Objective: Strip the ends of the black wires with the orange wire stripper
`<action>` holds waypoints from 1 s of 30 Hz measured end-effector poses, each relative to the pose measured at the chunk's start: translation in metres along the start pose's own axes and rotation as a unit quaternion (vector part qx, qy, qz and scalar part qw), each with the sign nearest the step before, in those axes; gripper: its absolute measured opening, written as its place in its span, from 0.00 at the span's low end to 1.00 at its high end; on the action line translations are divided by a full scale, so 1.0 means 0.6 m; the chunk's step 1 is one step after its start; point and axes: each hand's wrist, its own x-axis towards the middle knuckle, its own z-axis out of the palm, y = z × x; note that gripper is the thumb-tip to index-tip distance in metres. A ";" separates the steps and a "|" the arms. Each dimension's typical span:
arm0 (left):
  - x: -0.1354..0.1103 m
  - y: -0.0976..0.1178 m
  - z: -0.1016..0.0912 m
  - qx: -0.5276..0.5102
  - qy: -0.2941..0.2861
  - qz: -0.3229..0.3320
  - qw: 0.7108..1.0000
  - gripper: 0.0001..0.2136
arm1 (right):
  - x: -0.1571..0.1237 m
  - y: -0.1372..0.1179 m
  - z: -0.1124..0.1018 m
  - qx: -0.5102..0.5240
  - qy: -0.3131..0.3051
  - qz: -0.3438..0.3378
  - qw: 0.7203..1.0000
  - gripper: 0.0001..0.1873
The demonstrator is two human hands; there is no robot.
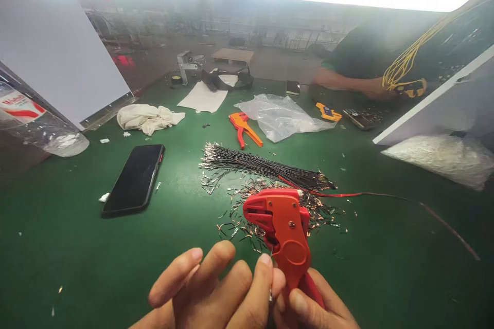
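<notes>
My right hand (317, 304) is wrapped round the handles of a red and orange wire stripper (287, 231), whose head points up and to the left. Close beside it, my left hand (219, 288) pinches a thin black wire (271, 253) between thumb and forefinger, its end at the cutting notch below the tool's head. The other left fingers are raised. Behind the stripper lies a bundle of black wires (266, 163) with metal terminals at the left ends. Loose wire scraps (247, 229) are scattered in front of the bundle.
A black phone (135, 180) lies at left, near a plastic bottle (57, 133). Farther back are a cloth (148, 119), a clear bag (283, 115), another wire stripper (245, 128) and a yellow-blue tool (328, 112). A person's arm (351, 85) reaches in beyond, beside yellow wires (409, 61).
</notes>
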 end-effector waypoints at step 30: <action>0.045 -0.051 -0.001 -0.267 -0.101 -0.164 0.944 0.08 | 0.017 -0.033 0.027 0.190 -0.107 -0.036 0.975 0.24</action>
